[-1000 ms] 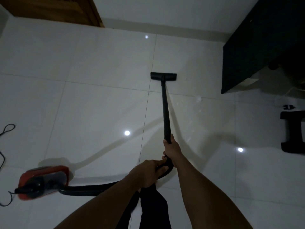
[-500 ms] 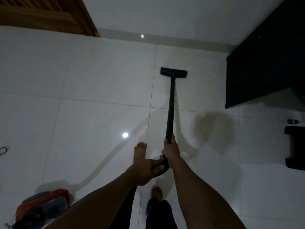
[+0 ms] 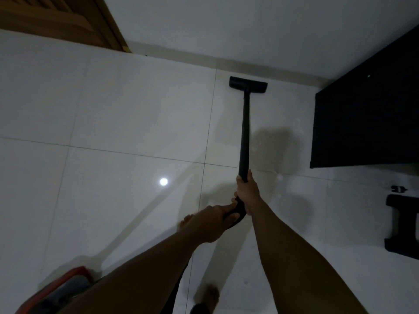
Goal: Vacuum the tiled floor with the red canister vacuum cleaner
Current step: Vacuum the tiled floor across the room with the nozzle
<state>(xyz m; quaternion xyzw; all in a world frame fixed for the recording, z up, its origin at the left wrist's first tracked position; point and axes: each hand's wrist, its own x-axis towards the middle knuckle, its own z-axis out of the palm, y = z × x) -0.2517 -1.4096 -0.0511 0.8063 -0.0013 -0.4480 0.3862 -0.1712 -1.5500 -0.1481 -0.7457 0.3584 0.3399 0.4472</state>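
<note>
Head view: looks steeply down past two bare forearms onto the floor.
Black cabinet (image 3: 367, 114): a matt, flat-sided block on the right. Its near edge is just beside the wand's line and closes off the floor on that side.
Wall (image 3: 226, 26) and skirting (image 3: 260, 69): plain white wall ahead with a pale strip at its foot.
Wooden door (image 3: 56, 21): brown and slatted, in the far left corner, well apart from the wand.
Black stand (image 3: 403, 227): a dark H-shaped frame cut by the right edge. A small dark object (image 3: 398, 189) lies just beyond it, too small to identify.
Tiled floor (image 3: 113, 109): large glossy white squares with thin grey joints. A round light spot (image 3: 163, 181) glares left of the hands.
Floor head (image 3: 248, 83): a flat black rectangular bar lying on the tile near the skirting, right of a joint line.
Wand (image 3: 246, 128): a straight, matt black tube from the floor head back to the hands.
Curved handle (image 3: 235, 215): a bent black grip at the wand's near end.
Right hand (image 3: 248, 196): fingers (image 3: 238, 181) clamped round the wand's lower end.
Left hand (image 3: 208, 223): just behind the right hand, fingers curled on the curved handle.
Red canister (image 3: 65, 288): on the floor in the bottom left corner, a red shell with a dark panel, partly hidden by the left forearm.
Bare foot (image 3: 186, 219): toes show just left of the left hand.
</note>
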